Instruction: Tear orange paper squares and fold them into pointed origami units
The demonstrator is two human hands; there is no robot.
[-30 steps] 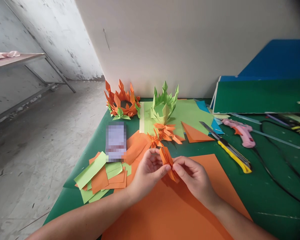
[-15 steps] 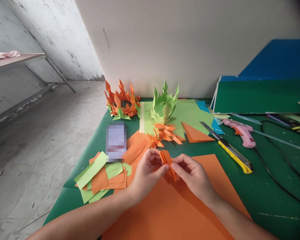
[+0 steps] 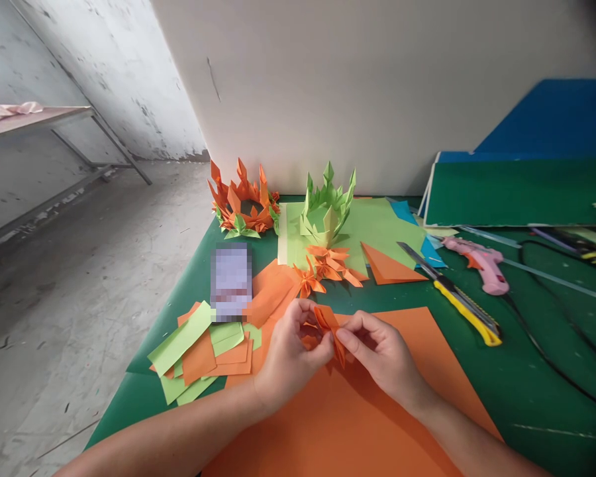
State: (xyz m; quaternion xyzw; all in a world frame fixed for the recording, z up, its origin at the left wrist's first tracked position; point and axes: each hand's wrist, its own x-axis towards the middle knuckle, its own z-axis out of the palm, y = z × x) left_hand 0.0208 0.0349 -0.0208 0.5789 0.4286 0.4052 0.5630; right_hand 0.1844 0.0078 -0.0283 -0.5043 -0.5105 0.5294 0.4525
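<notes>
Between my two hands is a small folded orange paper piece (image 3: 327, 320), narrow and layered. My left hand (image 3: 294, 348) pinches it from the left, thumb pressed on its near side. From the right, my right hand (image 3: 380, 351) grips its edge between thumb and fingertips. Both hands are just above a large orange paper sheet (image 3: 338, 424). Just beyond them lie several folded orange paper flowers (image 3: 328, 265). A green paper crown (image 3: 326, 212) stands behind the flowers, and an orange paper crown (image 3: 241, 202) with green leaves stands to its left.
Orange and green paper scraps (image 3: 203, 358) lie at the left, below a blurred-out phone-shaped object (image 3: 231, 281). On the right are a yellow utility knife (image 3: 464, 308) with its blade out, a pink glue gun (image 3: 481, 265) with a cord, and a folded orange triangle (image 3: 390, 265).
The folded orange piece has tilted a little and sits slightly lower. Both hands have shifted slightly with it, still pinching. Everything else on the table stays put.
</notes>
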